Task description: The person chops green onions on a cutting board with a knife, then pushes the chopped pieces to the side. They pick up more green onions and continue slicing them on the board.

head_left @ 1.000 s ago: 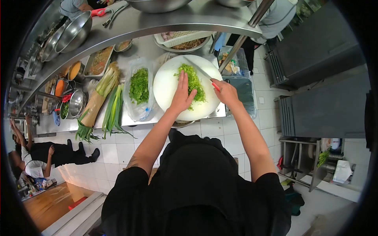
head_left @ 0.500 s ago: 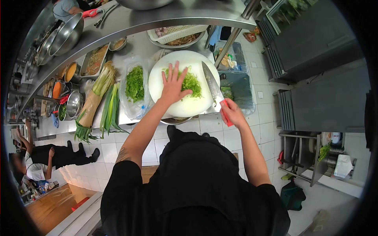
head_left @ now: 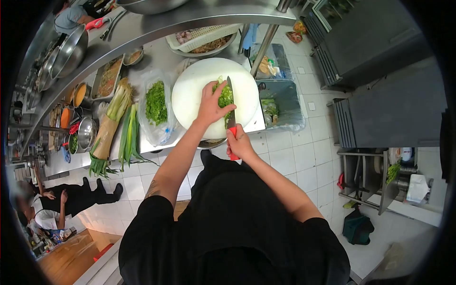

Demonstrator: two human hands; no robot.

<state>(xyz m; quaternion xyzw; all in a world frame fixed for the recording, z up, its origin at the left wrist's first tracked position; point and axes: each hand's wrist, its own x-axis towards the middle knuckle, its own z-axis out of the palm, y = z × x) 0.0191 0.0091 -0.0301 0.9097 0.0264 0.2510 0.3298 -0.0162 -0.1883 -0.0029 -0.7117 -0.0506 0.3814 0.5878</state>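
On the round white cutting board (head_left: 190, 90) lies a small heap of chopped green onions (head_left: 225, 98). My left hand (head_left: 209, 105) is curved around this heap, its fingers at the far end and its thumb reaching across to the blade. The kitchen knife (head_left: 231, 116) stands along the heap's right side, its blade pointing away from me. Its red handle is in my closed right hand (head_left: 241, 143), near the board's front edge.
Left of the board are a plastic bag of chopped greens (head_left: 156, 104), long green onions (head_left: 129, 135) and a paper-wrapped bundle (head_left: 110, 121). A lined bin (head_left: 283, 102) stands at right. A steel shelf (head_left: 190, 24) crosses overhead. Another person (head_left: 45, 211) is at far left.
My right hand has brought the knife leftward, against the chopped green onions. My left hand, spread flat over them before, now curls around a narrower heap. The whole view has shifted slightly.
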